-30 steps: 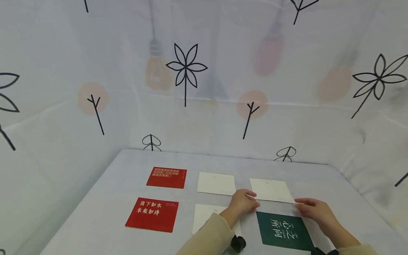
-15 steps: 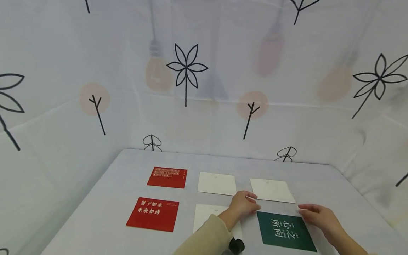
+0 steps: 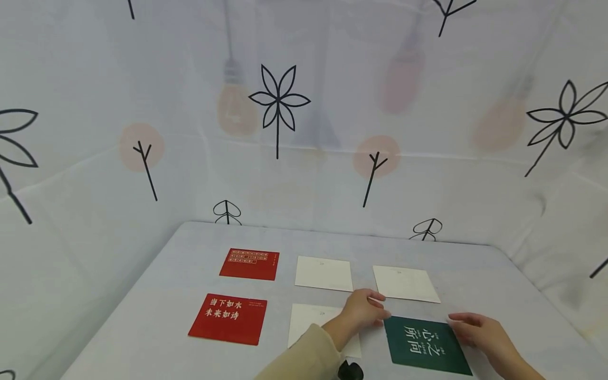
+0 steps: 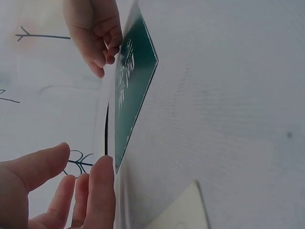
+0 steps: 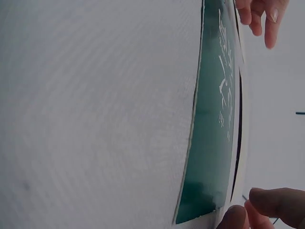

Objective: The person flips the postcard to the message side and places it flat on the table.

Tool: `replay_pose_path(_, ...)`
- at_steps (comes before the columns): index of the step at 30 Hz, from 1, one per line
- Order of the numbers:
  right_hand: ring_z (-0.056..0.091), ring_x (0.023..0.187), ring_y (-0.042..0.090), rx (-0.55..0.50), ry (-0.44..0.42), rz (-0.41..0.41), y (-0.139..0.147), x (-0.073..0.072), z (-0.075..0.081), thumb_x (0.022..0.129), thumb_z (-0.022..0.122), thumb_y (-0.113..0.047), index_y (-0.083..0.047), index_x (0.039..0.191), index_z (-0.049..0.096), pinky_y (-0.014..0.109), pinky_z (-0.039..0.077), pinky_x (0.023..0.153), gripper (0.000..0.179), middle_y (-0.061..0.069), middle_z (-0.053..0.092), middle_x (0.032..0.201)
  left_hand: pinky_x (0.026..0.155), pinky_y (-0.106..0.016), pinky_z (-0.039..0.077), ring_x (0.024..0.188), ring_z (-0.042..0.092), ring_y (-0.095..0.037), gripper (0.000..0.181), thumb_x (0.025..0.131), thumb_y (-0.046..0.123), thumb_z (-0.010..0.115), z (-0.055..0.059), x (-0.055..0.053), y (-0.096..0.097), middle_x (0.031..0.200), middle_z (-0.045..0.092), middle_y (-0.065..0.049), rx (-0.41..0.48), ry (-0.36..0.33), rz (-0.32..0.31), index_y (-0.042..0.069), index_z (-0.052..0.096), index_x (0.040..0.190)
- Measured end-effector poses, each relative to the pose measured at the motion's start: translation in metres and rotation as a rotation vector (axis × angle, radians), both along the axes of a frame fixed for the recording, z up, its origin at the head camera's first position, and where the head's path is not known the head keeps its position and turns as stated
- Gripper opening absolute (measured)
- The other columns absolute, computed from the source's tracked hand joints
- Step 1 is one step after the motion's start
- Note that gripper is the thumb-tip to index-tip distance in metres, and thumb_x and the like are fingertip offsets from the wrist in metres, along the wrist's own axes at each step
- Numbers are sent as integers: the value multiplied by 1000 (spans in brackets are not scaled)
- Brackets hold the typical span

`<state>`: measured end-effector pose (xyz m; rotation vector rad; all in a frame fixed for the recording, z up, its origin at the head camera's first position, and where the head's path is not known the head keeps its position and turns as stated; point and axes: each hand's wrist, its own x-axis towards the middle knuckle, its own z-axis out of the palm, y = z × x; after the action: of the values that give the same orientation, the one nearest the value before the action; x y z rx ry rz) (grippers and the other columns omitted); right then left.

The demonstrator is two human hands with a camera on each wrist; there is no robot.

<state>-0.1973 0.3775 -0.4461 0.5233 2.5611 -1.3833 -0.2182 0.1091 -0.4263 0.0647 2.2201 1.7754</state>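
Note:
A dark green card with white Chinese characters lies at the front right of the table. My left hand hovers by its far left corner, thumb and fingers apart with nothing between them. At the far right corner is my right hand, fingertips right at the edge, likewise holding nothing. In the left wrist view the green card runs between both hands. The right wrist view shows the card edge-on, fingertips close to its near end.
Two red cards with pale print lie one behind the other at the left. White cards stand in the middle and back right; a front one is partly under my left sleeve. A patterned cloth hangs behind the table.
Both hands have drawn slightly back toward me, from near the back right white card's edge to the green card's far corners. The cards have stayed in place.

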Motion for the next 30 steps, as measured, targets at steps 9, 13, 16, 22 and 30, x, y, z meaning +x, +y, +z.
replay_pose_path(9,60,78,20,-35,-51,-24,5,4,0,84,67,-19,13,117,52,42,53,74,48,23,61,100,56,-26,51,56,60,-15,23,75,1,75,1,8,-5,74,58,1,0,-21,-27,10,65,94)
replay_pose_path(13,60,78,20,-23,-70,-6,7,9,1,85,66,-20,12,117,53,43,52,73,48,23,61,101,59,-27,53,58,61,-16,23,76,1,74,3,12,-6,74,59,1,17,-35,-43,10,65,95)
replay_pose_path(16,60,77,20,-23,-71,0,9,12,2,85,64,-16,12,116,54,42,53,72,43,21,62,98,60,-28,54,59,61,-16,23,76,0,74,4,14,-6,75,59,1,29,-47,-50,10,65,95)
replay_pose_path(22,60,75,21,-21,-84,-14,10,16,0,85,64,-12,12,115,54,43,53,71,40,20,63,95,59,-27,54,58,60,-14,23,76,0,74,3,17,-6,75,58,0,23,-71,-44,10,65,95)
replay_pose_path(30,61,73,22,-5,-91,-27,12,17,-5,80,70,-16,12,115,54,42,54,69,47,20,63,93,59,-27,55,62,62,-14,27,76,-2,72,2,22,-10,76,59,-1,34,-103,-46,10,62,99)
